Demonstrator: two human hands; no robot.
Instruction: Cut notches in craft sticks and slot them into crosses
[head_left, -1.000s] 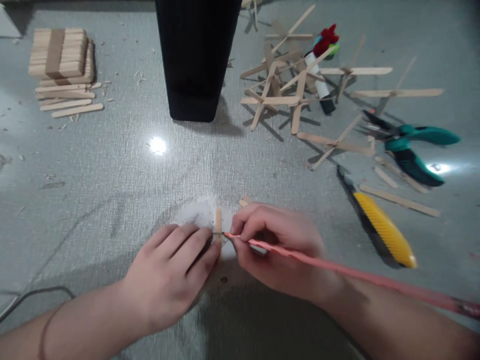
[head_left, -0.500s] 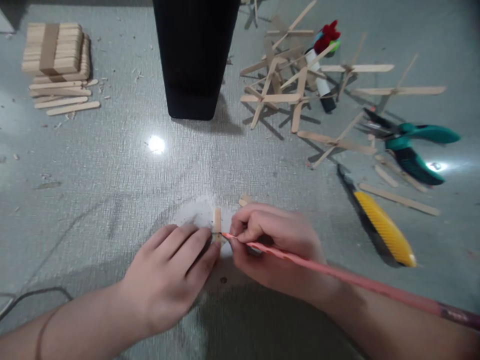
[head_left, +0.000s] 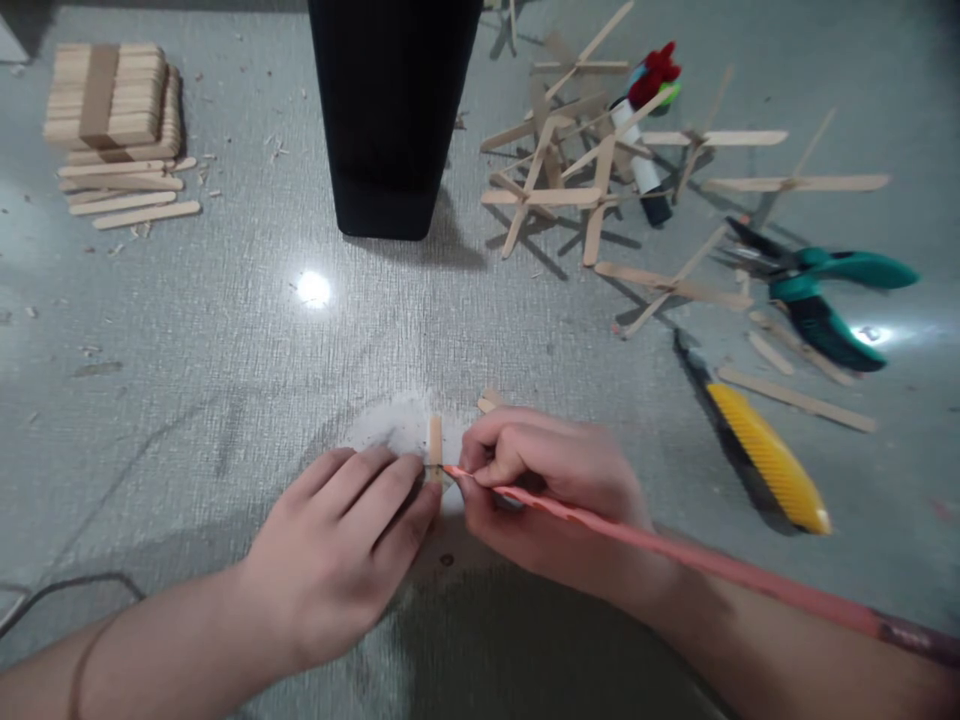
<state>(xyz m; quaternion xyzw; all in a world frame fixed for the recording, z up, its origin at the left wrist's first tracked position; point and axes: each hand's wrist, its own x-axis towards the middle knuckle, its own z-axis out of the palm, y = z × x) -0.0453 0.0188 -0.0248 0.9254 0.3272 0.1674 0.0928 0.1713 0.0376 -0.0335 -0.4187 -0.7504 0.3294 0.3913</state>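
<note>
My right hand (head_left: 551, 490) pinches a pink pencil (head_left: 660, 540) close to its point. The pencil tip touches a wooden craft stick (head_left: 435, 440) that stands out lengthwise away from me on a pale patch of the table. My left hand (head_left: 341, 550) lies at the stick's left side, its thumb and fingertips closed on the near part, which they partly cover. A thin dark line crosses the stick at the pencil tip; I cannot make out whether it is a mark or an object. Just beyond my right knuckles shows the end of another craft stick (head_left: 490, 401).
A black container (head_left: 397, 120) stands at the back. Bundled craft sticks (head_left: 105, 95) lie far left. To the right are crossed-stick pieces (head_left: 540, 196), green-handled pliers (head_left: 817, 290), a yellow utility knife (head_left: 765, 450) and a loose stick (head_left: 799, 400). A cable (head_left: 75, 583) runs at left.
</note>
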